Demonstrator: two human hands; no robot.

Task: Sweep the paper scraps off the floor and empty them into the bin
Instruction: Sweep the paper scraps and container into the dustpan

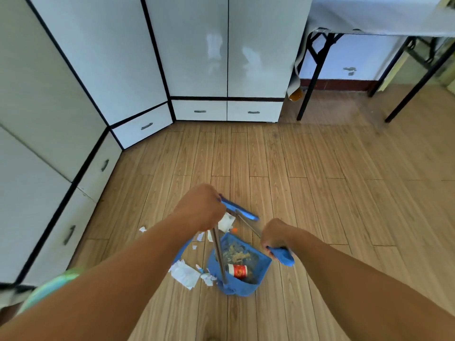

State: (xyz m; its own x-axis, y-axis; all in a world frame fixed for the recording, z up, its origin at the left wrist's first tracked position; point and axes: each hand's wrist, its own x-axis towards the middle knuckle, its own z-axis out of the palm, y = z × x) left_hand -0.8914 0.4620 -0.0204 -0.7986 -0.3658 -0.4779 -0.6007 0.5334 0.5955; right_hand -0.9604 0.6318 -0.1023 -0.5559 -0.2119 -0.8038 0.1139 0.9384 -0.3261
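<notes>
A blue dustpan stands on the wood floor just in front of me, holding dusty fluff and a red-and-white cup. My left hand is shut on a blue-handled metal pole that runs down into the dustpan. My right hand is shut on the blue grip of the broom pole, which slants up-left under my left hand. The broom's head is mostly hidden by my left arm. White paper scraps lie left of the dustpan: a large piece, one by my left hand, and small bits.
White cabinets with black trim and low drawers line the left and back walls. A black-legged folding table under a pale cloth stands at the back right, with an orange object beside its leg. Bare wood floor lies to the right.
</notes>
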